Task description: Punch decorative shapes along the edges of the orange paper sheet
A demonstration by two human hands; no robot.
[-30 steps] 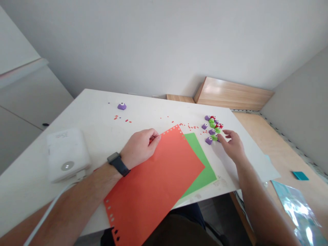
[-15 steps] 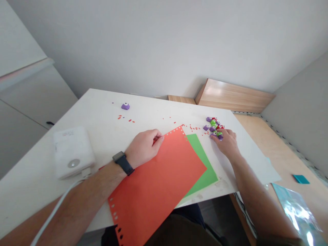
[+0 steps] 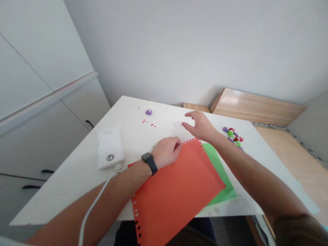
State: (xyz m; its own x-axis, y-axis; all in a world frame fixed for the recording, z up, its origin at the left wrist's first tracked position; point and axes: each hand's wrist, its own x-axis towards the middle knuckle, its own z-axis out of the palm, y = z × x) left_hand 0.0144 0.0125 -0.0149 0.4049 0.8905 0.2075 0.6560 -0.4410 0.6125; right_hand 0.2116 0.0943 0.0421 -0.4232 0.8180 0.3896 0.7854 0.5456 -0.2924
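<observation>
My left hand [image 3: 166, 152], with a dark watch on its wrist, is closed and pinches the upper left edge of a red paper sheet [image 3: 176, 191] punched with holes along its edges. A green sheet [image 3: 220, 171] lies under it. My right hand [image 3: 201, 124] hovers open over the white table [image 3: 77, 177], fingers spread and pointing left, nothing in it. To its right sits a cluster of small purple, green and red paper punches [image 3: 233, 135]. A single purple punch [image 3: 149, 112] stands far off near the table's back edge.
A white box-shaped device [image 3: 109, 148] with a cable lies left of my left hand. Small red paper bits [image 3: 150, 123] are scattered near the far punch. White cabinets stand on the left, a wooden board [image 3: 258, 106] leans at the back right.
My right hand has left the cluster of punches and swung left across the table, fingers now spread. The view has turned left. My left hand still pinches the red sheet.
</observation>
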